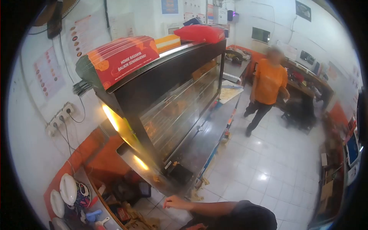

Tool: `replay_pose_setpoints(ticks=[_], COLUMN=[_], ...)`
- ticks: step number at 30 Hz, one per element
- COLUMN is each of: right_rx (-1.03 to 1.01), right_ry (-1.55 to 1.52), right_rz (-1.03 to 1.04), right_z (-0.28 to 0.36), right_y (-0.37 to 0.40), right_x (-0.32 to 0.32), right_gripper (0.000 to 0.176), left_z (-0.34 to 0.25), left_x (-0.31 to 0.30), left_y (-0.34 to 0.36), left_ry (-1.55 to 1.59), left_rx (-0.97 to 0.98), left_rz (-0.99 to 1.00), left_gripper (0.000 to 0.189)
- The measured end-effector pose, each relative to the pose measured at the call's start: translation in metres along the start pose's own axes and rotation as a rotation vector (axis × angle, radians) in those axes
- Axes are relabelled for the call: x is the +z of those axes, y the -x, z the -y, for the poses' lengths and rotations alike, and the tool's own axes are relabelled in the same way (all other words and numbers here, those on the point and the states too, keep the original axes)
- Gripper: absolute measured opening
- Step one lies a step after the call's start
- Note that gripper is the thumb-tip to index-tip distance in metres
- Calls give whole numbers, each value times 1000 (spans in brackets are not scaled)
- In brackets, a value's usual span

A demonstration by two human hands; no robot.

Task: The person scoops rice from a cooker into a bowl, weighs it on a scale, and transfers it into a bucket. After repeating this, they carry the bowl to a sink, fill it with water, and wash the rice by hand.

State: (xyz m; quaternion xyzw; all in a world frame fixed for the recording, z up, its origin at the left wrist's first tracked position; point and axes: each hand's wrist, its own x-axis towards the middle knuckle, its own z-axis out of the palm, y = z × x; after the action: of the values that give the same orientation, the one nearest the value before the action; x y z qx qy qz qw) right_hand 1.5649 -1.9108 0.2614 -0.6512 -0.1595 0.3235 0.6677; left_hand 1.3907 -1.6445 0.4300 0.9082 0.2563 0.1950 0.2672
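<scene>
One bare hand, which I take as my left hand (174, 202), reaches out at the bottom middle, its fingers bent and smeared. It is near the lower corner of a heated display cabinet (180, 103) on a metal counter (203, 149), with a gap between. At the bottom edge a bit of my right hand (196, 227) shows, mostly cut off, so its fingers are hidden. Red printed paper packets (122, 59), a yellow box (168, 43) and a red bag (199, 33) lie on top of the cabinet.
A person in an orange shirt (270, 80) stands on the tiled floor right of the counter. Helmets (68, 189) sit on a low shelf at the lower left. Power sockets (60, 118) are on the wall. Shelving (331, 172) lines the right side.
</scene>
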Motion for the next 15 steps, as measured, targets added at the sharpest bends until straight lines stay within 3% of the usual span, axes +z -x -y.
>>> replay_pose_setpoints(ticks=[3, 8, 15], right_rx=[-1, -65, -13], right_ry=[217, 211, 98], right_rz=[-22, -47, 41], right_z=[17, 25, 20], right_y=[1, -5, 6], right_x=[-6, 24, 154], right_gripper=[20, 20, 19], left_z=[-4, 11, 87], left_x=[-2, -29, -117], left_y=[10, 34, 89], left_ry=[-17, -34, -128], left_rx=[-20, 14, 24], left_rz=[-2, -8, -123], left_gripper=[29, 33, 38])
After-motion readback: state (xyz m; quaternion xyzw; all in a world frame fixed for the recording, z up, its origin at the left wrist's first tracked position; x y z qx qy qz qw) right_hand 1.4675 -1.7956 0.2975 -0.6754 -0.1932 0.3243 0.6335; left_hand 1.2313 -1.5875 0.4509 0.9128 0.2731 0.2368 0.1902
